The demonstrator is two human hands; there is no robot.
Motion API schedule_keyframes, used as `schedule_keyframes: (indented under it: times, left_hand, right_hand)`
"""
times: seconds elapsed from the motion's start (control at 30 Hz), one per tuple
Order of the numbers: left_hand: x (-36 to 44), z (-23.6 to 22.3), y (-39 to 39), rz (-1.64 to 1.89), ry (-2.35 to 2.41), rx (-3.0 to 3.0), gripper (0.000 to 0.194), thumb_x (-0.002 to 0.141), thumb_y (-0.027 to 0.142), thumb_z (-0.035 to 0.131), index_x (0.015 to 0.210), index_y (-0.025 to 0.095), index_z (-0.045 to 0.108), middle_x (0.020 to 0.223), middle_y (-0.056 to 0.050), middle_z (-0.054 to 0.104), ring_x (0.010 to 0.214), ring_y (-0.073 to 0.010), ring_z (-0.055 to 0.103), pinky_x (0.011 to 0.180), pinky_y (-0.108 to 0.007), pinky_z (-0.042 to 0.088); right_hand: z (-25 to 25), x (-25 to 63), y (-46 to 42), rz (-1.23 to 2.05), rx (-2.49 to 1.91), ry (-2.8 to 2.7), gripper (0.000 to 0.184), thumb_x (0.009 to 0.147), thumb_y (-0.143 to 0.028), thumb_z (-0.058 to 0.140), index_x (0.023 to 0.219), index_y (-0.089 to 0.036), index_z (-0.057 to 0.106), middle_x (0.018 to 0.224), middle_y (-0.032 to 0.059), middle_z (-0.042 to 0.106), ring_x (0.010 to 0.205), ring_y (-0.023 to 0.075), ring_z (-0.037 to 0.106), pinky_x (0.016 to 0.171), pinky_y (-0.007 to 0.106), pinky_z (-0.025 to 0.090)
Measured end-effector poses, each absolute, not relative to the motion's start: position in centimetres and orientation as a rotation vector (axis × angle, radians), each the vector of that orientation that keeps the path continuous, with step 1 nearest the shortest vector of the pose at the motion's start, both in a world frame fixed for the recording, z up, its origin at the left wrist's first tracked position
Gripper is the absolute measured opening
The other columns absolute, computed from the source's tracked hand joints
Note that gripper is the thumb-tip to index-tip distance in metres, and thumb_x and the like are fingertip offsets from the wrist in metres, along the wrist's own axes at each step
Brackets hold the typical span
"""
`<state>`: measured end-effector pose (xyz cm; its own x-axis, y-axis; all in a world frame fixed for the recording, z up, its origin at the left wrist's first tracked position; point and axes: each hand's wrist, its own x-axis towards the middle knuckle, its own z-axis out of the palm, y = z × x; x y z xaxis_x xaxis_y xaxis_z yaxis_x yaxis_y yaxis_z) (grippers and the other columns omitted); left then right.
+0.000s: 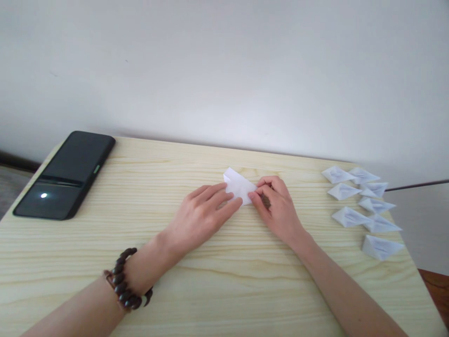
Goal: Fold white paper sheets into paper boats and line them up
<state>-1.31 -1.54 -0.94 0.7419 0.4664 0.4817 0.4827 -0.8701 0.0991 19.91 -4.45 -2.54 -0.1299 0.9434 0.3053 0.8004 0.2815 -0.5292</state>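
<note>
A small folded piece of white paper lies flat on the light wooden table, near its far edge. My left hand rests on the paper's left part with fingers stretched out flat, pressing it down. A dark beaded bracelet is on that wrist. My right hand has its fingers curled and pinched together on the paper's right end.
A black phone lies screen up at the table's far left corner. Several folded white paper boats sit grouped along the right edge. A pale wall rises directly behind the table.
</note>
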Motion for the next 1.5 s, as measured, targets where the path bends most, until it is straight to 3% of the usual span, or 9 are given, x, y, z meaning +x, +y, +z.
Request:
schedule_keyframes:
  times: [0.1,0.33,0.63,1.5]
  left_hand:
    - [-1.4,-0.8,-1.9,-0.728,-0.755,-2.912,0.023,0.091,0.014,0.052,0.11,0.017,0.064,0.105,-0.006,0.071,0.108,-0.0272,0.063,0.081,-0.039,0.056]
    - [-1.1,-1.0,-2.3,-0.738,-0.783,-2.894,0.021,0.088,0.014,0.056,0.107,0.017,0.066,0.102,-0.006,0.071,0.111,-0.0291,0.061,0.081,-0.039,0.056]
    - [-1.0,-1.2,-2.3,-0.755,-0.85,-2.848,0.016,0.087,0.015,0.058,0.101,0.019,0.066,0.095,-0.004,0.071,0.107,-0.0259,0.064,0.08,-0.035,0.055]
    - [-0.8,-1.1,-2.6,-0.641,-0.799,-2.828,0.024,0.092,0.012,0.047,0.108,0.018,0.064,0.099,-0.007,0.07,0.108,-0.026,0.064,0.08,-0.036,0.054]
  right_hand:
    - [-2.6,19.8,-4.4,0.273,-1.595,-1.959,0.017,0.089,-0.028,0.054,0.075,-0.02,0.052,0.095,0.0083,0.053,0.091,0.0221,0.053,0.083,0.04,0.046]
    - [-2.7,19.7,-4.4,0.29,-1.616,-1.909,0.02,0.09,-0.03,0.053,0.073,-0.021,0.049,0.093,0.0074,0.052,0.09,0.0214,0.053,0.083,0.039,0.045]
    - [-1.5,20.8,-4.3,0.527,-1.492,-1.977,0.01,0.089,-0.027,0.055,0.085,-0.019,0.058,0.101,0.0071,0.054,0.097,0.0191,0.054,0.087,0.035,0.044]
    - [-2.5,19.6,-4.4,0.289,-1.651,-1.992,0.01,0.088,-0.023,0.05,0.078,-0.02,0.048,0.095,0.0093,0.051,0.091,0.0232,0.052,0.083,0.043,0.046]
